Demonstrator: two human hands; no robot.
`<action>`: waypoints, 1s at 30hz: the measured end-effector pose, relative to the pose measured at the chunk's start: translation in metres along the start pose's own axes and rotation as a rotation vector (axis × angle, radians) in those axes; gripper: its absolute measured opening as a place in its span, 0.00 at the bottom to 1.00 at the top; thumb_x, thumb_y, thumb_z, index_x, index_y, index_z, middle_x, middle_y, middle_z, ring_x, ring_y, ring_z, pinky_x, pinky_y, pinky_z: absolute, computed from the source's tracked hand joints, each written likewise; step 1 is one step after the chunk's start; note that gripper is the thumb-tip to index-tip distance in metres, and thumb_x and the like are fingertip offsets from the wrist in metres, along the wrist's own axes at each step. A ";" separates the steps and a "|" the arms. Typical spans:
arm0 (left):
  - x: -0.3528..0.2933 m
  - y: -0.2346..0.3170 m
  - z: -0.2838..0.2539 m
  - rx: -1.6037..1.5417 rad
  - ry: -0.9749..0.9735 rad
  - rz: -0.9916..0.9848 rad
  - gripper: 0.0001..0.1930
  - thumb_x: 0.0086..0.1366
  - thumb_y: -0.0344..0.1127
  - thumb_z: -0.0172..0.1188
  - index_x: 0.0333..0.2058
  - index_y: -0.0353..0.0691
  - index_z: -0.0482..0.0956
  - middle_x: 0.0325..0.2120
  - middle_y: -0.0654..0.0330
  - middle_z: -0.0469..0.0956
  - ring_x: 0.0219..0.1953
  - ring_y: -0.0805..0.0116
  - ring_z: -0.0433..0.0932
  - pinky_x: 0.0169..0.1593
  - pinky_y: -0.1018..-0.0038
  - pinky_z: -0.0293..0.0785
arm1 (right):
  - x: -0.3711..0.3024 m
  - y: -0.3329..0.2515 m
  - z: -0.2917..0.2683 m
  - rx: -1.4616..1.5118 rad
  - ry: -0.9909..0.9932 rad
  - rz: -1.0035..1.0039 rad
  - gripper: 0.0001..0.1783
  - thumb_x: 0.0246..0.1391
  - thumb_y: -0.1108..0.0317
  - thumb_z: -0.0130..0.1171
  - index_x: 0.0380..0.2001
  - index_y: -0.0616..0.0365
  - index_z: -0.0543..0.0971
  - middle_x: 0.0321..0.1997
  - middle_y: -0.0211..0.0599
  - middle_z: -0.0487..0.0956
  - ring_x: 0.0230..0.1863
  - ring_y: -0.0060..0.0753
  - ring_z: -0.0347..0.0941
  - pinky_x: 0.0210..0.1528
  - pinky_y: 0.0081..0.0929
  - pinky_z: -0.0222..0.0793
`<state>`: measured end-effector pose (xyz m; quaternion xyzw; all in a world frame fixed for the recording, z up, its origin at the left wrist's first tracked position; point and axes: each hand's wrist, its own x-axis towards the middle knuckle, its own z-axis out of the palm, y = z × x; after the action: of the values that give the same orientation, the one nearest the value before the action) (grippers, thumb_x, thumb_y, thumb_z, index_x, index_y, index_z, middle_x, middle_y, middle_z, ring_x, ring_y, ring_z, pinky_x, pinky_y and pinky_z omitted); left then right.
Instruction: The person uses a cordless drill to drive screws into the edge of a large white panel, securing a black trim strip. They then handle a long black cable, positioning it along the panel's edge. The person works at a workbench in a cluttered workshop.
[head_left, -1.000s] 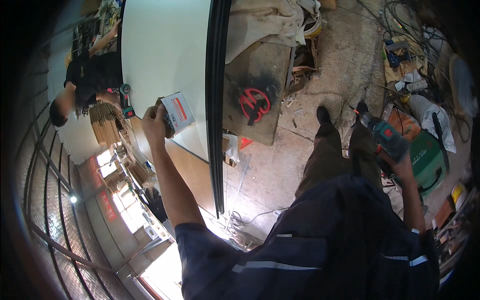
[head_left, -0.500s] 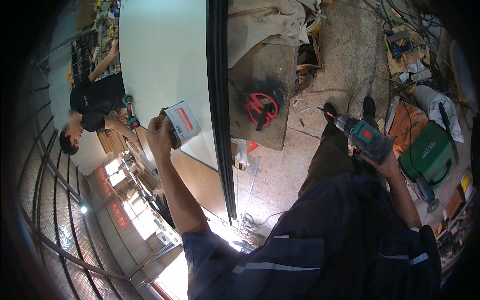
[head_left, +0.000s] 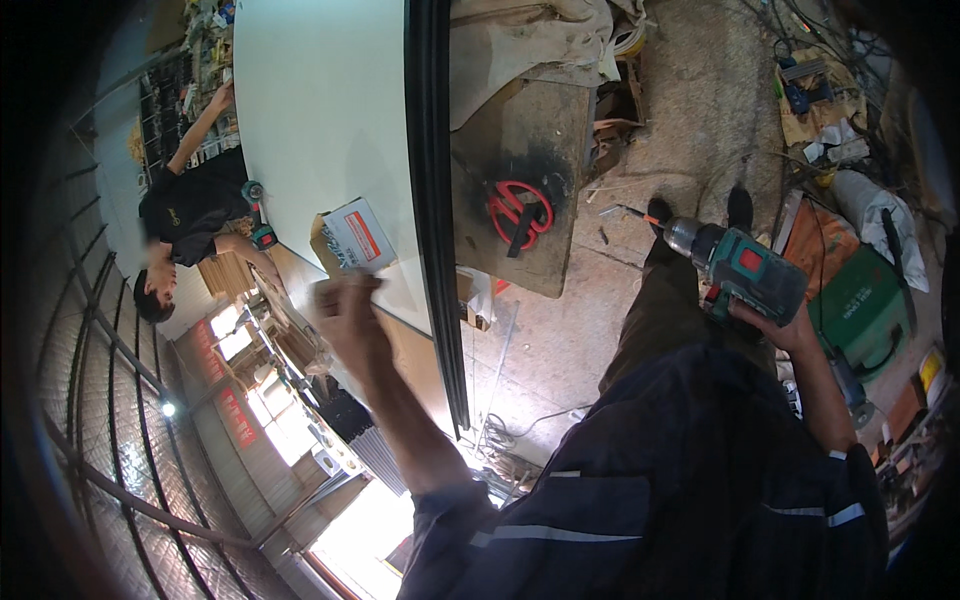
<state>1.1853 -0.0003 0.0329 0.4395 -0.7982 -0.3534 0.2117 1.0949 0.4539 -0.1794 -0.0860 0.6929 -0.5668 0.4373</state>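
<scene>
A small open box [head_left: 366,238] lay on a white panel [head_left: 320,100] toward the view's ten o'clock. At its six o'clock side was the left grip [head_left: 348,308], too blurred to tell whether it pinched anything. At three o'clock the right grip [head_left: 775,322] was closed around a drill [head_left: 752,270], its bit aimed toward ten. A red looped object [head_left: 540,195] lay at the box's three o'clock; a co-worker [head_left: 195,205] leaned at nine.

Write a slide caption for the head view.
Right hand holding a green-and-black power drill, left hand by a small box on a white panel.
</scene>
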 end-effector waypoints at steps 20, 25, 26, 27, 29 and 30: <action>-0.096 -0.045 0.154 -0.996 -0.516 -0.560 0.11 0.75 0.34 0.54 0.51 0.37 0.75 0.47 0.46 0.81 0.44 0.59 0.84 0.49 0.66 0.84 | 0.022 -0.009 0.015 0.301 -0.218 0.004 0.23 0.49 0.64 0.77 0.48 0.55 0.83 0.47 0.35 0.85 0.48 0.29 0.81 0.52 0.31 0.78; -0.097 -0.038 0.171 -1.099 -0.518 -0.563 0.11 0.75 0.35 0.55 0.51 0.36 0.75 0.46 0.49 0.81 0.45 0.60 0.83 0.49 0.66 0.84 | 0.022 -0.031 0.017 0.527 -0.148 -0.006 0.23 0.48 0.70 0.76 0.49 0.57 0.82 0.47 0.31 0.85 0.49 0.25 0.80 0.53 0.29 0.77; -0.098 -0.037 0.172 -1.109 -0.515 -0.573 0.12 0.75 0.36 0.55 0.50 0.36 0.75 0.45 0.49 0.81 0.45 0.60 0.83 0.49 0.66 0.83 | 0.021 -0.033 0.015 0.530 -0.143 0.014 0.23 0.48 0.71 0.76 0.49 0.57 0.82 0.47 0.31 0.85 0.49 0.26 0.80 0.53 0.29 0.77; -0.098 -0.035 0.173 -1.101 -0.517 -0.584 0.11 0.75 0.36 0.55 0.50 0.36 0.75 0.45 0.49 0.81 0.45 0.60 0.83 0.50 0.66 0.83 | 0.021 -0.035 0.013 0.534 -0.138 0.033 0.23 0.48 0.72 0.76 0.50 0.57 0.82 0.48 0.31 0.85 0.49 0.26 0.80 0.53 0.29 0.77; -0.095 -0.033 0.175 -1.082 -0.527 -0.599 0.11 0.75 0.35 0.55 0.50 0.35 0.76 0.45 0.49 0.81 0.46 0.61 0.82 0.50 0.66 0.83 | 0.021 -0.037 0.009 0.540 -0.136 0.043 0.24 0.49 0.72 0.76 0.50 0.57 0.82 0.48 0.32 0.85 0.49 0.27 0.80 0.54 0.30 0.77; -0.094 -0.033 0.176 -1.065 -0.534 -0.600 0.11 0.75 0.36 0.56 0.50 0.36 0.75 0.45 0.49 0.81 0.46 0.61 0.82 0.50 0.66 0.83 | 0.022 -0.037 0.008 0.542 -0.138 0.033 0.24 0.49 0.71 0.76 0.51 0.56 0.81 0.47 0.33 0.85 0.49 0.28 0.80 0.54 0.31 0.77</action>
<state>1.1385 0.1345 -0.1112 0.3754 -0.3827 -0.8396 0.0874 1.0731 0.4223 -0.1589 0.0068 0.4861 -0.7170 0.4995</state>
